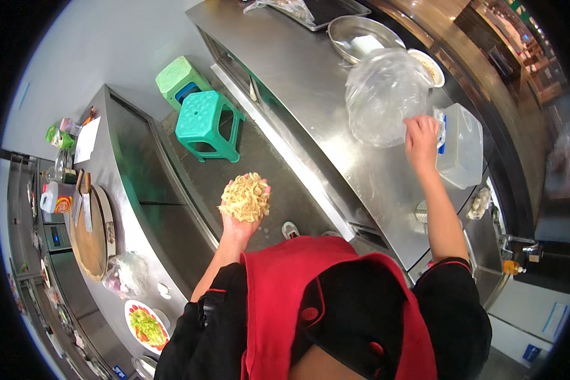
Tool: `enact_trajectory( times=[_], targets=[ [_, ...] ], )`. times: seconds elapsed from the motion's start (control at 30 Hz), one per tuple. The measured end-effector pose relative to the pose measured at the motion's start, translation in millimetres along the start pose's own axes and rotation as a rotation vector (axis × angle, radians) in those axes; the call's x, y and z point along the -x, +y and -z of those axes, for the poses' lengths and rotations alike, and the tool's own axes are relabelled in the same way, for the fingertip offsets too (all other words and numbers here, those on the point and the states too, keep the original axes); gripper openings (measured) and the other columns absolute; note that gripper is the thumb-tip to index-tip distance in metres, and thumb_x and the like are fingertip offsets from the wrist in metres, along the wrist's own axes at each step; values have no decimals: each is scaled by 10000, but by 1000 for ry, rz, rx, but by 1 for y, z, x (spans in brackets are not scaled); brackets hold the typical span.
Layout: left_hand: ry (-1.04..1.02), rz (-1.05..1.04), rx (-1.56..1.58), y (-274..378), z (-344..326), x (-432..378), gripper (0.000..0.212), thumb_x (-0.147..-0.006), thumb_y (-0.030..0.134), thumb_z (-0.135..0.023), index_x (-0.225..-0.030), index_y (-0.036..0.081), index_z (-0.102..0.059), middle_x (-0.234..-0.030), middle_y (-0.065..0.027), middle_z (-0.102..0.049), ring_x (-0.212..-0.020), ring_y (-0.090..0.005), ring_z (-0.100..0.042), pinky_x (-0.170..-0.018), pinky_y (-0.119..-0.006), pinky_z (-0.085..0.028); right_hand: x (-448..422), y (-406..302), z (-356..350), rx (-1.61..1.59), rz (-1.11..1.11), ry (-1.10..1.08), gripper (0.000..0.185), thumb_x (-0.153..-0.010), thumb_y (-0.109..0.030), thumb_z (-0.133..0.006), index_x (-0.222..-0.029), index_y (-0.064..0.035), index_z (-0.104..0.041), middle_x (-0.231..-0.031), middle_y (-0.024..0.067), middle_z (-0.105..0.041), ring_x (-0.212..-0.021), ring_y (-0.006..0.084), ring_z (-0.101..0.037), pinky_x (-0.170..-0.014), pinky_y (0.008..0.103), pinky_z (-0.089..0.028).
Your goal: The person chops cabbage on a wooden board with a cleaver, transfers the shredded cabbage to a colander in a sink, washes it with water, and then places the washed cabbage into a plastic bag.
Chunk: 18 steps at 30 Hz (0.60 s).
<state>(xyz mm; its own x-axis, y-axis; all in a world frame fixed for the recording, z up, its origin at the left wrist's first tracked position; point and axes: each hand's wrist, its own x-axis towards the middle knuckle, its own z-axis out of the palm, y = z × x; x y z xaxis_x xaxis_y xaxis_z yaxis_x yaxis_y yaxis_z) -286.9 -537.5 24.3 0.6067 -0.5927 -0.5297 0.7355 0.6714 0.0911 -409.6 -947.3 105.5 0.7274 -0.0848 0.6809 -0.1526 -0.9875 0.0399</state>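
Observation:
A heap of pale shredded food (pixel 246 198) rests on the upturned palm of my left hand (pixel 240 230), held over the floor between the two counters. On the right, my right hand (pixel 422 140) is at the near edge of a clear plastic bag (pixel 384 99) lying on the steel counter. Its fingers are bent onto the bag; whether they pinch it is hard to see. Just beside that hand stands a translucent plastic box (pixel 460 147) with blue clips. Behind the bag are a round steel bowl (pixel 344 33) with something white inside and a white bowl (pixel 430 66).
Green plastic stools (pixel 202 118) stand on the floor between the counters. On the left counter are a round chopping board (pixel 90 247) with cleavers (pixel 86 213), a filled plastic bag (pixel 127 275) and a white plate (pixel 132 327) of shredded greens and red slices. A sink (pixel 484 237) lies at right.

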Motion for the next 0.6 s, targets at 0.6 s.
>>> enact_trajectory(
  times=[0.6],
  targets=[
    [-56,160,40,-21,-20,-45,371,-901,361,-491,-1063,52,-616,-1117,-133,-613,-1078,-357,-545,-980,-482,-422,63,-78,57,-187,7,-692,359,-719,-127,-678,-1063,-57,-600,-1189,124,-527,-1115,298,-484,-912,392,-405]
  ],
)
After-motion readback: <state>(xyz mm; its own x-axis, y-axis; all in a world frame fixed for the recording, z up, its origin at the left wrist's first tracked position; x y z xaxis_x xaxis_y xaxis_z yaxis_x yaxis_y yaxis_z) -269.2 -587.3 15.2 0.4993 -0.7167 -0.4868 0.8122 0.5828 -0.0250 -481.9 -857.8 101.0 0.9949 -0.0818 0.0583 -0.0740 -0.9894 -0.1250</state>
